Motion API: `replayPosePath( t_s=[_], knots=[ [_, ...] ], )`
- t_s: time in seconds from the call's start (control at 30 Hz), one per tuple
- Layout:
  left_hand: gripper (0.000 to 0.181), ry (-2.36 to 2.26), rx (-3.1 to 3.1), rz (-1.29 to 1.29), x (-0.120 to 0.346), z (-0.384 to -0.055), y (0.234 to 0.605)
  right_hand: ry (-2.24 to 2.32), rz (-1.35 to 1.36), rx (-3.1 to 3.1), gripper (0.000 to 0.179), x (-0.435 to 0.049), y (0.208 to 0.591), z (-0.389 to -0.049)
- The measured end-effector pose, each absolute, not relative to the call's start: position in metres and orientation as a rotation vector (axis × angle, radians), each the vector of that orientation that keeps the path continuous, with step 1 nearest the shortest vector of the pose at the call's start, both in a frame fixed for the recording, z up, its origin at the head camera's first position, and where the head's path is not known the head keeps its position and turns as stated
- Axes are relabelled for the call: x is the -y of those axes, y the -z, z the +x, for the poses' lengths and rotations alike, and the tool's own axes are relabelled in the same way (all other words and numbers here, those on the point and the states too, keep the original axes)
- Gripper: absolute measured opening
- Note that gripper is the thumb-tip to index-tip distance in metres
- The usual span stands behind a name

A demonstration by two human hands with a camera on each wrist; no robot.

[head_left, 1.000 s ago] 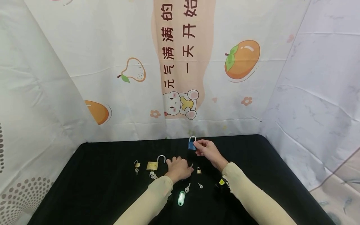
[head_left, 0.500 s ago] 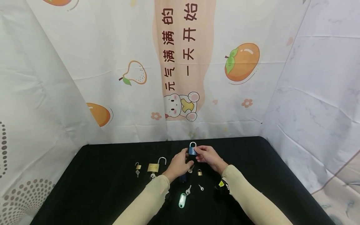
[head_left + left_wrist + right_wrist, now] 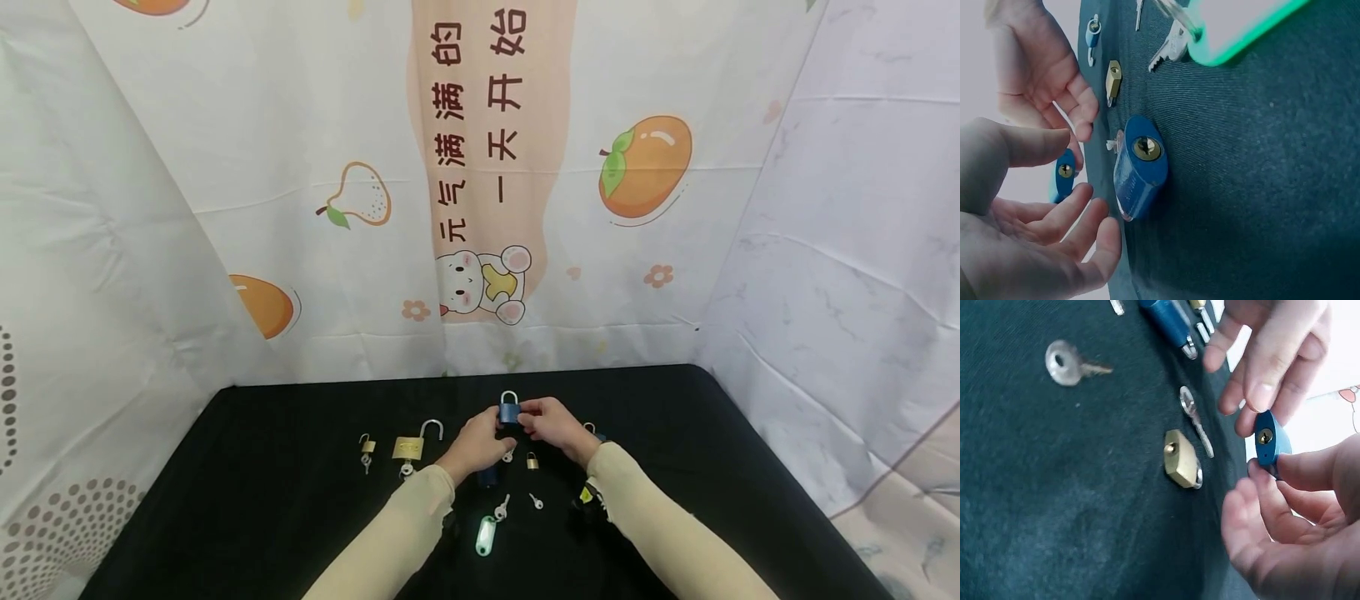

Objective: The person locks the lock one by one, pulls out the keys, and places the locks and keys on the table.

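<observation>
A small blue padlock point(image 3: 509, 414) with its silver shackle upward is held above the black table. My right hand point(image 3: 557, 425) pinches its right side between thumb and index finger, as the right wrist view shows. From the other side, the fingertips of my left hand point(image 3: 476, 443) meet the padlock's edge, its thumb standing apart. The keyhole of the padlock point(image 3: 1269, 440) faces the wrist cameras. Below my left hand stands a bigger blue padlock point(image 3: 1141, 169) on the cloth. Close to it lie a key point(image 3: 1197, 422) and a little brass padlock point(image 3: 1180, 459).
Left on the cloth are a large brass padlock point(image 3: 408, 448) with raised shackle and a small brass one point(image 3: 368, 447), both with keys. Nearer me lie a key point(image 3: 502, 507) with a green tag point(image 3: 486, 536) and a small key point(image 3: 536, 501). Another blue padlock point(image 3: 1092, 34) sits right.
My left hand has risen from the table to the blue padlock and now touches it. My right hand has lowered the padlock slightly, uncovering another blue padlock behind the right wrist.
</observation>
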State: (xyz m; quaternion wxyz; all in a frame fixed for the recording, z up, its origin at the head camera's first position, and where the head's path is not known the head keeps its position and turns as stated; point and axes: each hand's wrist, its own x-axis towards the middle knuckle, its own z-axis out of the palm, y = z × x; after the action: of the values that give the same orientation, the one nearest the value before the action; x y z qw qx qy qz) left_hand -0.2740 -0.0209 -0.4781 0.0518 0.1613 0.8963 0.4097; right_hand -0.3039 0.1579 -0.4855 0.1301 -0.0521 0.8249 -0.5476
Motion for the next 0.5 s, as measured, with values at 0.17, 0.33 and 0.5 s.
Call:
replayPosePath(
  t_s=[0.17, 0.33, 0.5],
  knots=[
    [0.033, -1.182, -2.719, 0.491, 0.0205, -0.2767, 0.477, 1.462, -0.214, -2.525, 0.031, -0.1567, 0.4887, -0.3049],
    [0.026, -1.149, -2.708, 0.485, 0.0209, -0.2786, 0.4759, 1.404, -0.235, -2.54, 0.034, -0.1554, 0.4888, -0.3046],
    [0.026, -1.121, -2.706, 0.452, 0.0222, -0.2797, 0.4791, 1.387, -0.208, -2.531, 0.034, -0.1537, 0.4883, -0.3014]
  ],
)
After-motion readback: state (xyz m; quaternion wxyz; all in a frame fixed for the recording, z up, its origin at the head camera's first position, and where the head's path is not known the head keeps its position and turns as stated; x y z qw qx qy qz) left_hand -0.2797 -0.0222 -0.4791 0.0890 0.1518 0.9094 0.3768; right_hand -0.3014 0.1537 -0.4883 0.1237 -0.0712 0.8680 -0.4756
